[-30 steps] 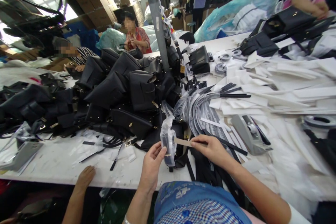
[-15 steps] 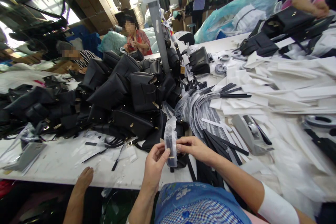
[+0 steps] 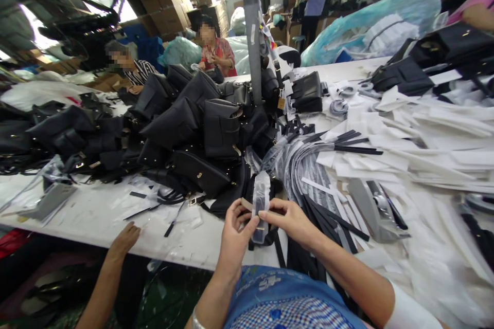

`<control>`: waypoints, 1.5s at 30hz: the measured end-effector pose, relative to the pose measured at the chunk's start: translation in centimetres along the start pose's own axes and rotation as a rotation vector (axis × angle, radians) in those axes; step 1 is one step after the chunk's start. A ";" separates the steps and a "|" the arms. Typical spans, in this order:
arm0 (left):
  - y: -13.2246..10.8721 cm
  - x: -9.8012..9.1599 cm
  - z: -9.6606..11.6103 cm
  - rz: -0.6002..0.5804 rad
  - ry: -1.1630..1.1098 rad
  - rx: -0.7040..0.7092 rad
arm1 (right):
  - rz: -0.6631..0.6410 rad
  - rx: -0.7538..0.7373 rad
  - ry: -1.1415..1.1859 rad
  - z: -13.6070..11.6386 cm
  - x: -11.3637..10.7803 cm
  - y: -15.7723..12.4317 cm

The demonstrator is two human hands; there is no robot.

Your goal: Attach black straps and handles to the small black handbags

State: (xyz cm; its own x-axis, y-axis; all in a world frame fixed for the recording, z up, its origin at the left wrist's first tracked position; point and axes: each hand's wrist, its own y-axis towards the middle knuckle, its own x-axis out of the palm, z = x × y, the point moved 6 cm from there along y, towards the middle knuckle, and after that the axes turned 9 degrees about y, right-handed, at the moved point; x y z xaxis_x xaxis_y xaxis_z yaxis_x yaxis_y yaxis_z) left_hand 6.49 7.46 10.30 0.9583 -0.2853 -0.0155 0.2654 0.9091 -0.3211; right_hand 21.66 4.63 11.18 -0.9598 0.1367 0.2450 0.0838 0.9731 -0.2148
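Note:
Between my hands, a dark strap wrapped in clear plastic film (image 3: 261, 193) stands upright, with a small gold-coloured mark near its lower end. My left hand (image 3: 236, 231) grips its left side, thumb on the front. A short pale strip (image 3: 246, 204) shows by the left fingertips. From the right, my right hand (image 3: 287, 218) pinches the wrapped strap, its thumb across the film. Black handbags (image 3: 204, 172) are heaped just beyond my hands. To the right lies a bundle of plastic-wrapped black straps (image 3: 299, 164), its loose ends reaching toward me.
A grey tape dispenser (image 3: 372, 211) stands right of the straps, beside piled white sheets (image 3: 428, 139). Another dispenser (image 3: 52, 203) is at left on the white table (image 3: 154, 236). A co-worker's hand (image 3: 125, 239) rests at the table's edge. A grey post (image 3: 253, 51) rises behind the bags.
The camera view has turned slightly left. My right thumb has moved onto the front of the film, and the pale strip by my left fingers shows more. Both hands still hold the wrapped strap.

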 end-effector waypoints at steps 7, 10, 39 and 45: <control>0.0 0.3 0.1 -0.042 -0.119 -0.045 | -0.047 0.050 0.071 0.5 0.1 0.2; 0.0 0.1 0.6 -0.061 -0.029 0.006 | -0.111 0.129 0.203 0.9 -0.2 -0.3; -1.6 -0.8 3.0 0.206 0.505 0.351 | 0.178 -0.084 0.172 3.2 1.5 -1.0; -1.5 -1.0 3.0 0.221 0.496 0.355 | 0.128 -0.042 0.239 3.7 1.5 -0.8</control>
State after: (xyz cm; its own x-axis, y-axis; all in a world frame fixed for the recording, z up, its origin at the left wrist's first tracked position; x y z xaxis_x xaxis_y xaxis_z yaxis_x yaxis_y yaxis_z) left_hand 5.44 7.28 13.60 0.8543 -0.1090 -0.5082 0.1678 0.9832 0.0712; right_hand 19.15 3.39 8.24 -0.8510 0.2939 0.4352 0.2160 0.9513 -0.2200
